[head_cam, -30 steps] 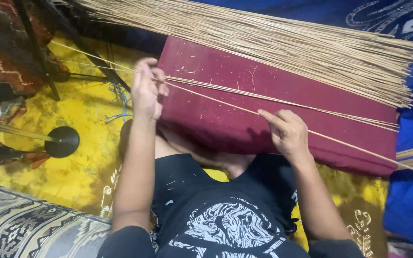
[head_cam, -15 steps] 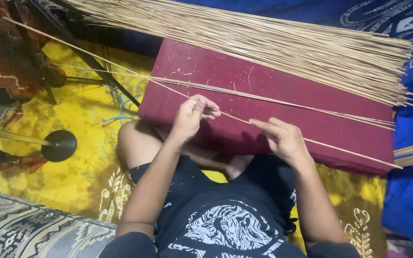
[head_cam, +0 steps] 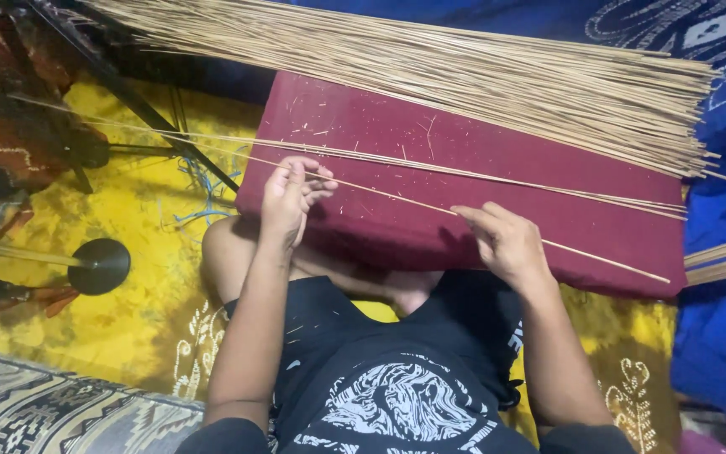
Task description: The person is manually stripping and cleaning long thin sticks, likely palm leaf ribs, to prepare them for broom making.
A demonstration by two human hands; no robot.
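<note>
- Left hand (head_cam: 294, 195) sits mid-left of the frame, fingers pinched on a thin stick (head_cam: 397, 198), so that grip is clenched on it.
- Right hand (head_cam: 504, 242) is right of centre, fingertips pressing down on the same stick, looks like a light pinch holding it too.
- The stick runs diagonally from the upper left of the frame, through both hands, down to the right edge of the maroon cushion (head_cam: 497, 160), lying just above the cushion top.
- A few more loose sticks (head_cam: 548, 181) lie across the cushion just above the held one, roughly parallel.
- Big bundle (head_cam: 430, 71) of the same pale sticks spans the top of the frame, resting on the cushion's far edge.
- Cushion rests over the person's lap, black printed shirt (head_cam: 397, 403) at the bottom centre.
- Yellow cloth (head_cam: 140, 252) covers the floor on the left, with a black round stand base (head_cam: 98, 266) on it.
- Blue cloth (head_cam: 724, 319) on the right side.
</note>
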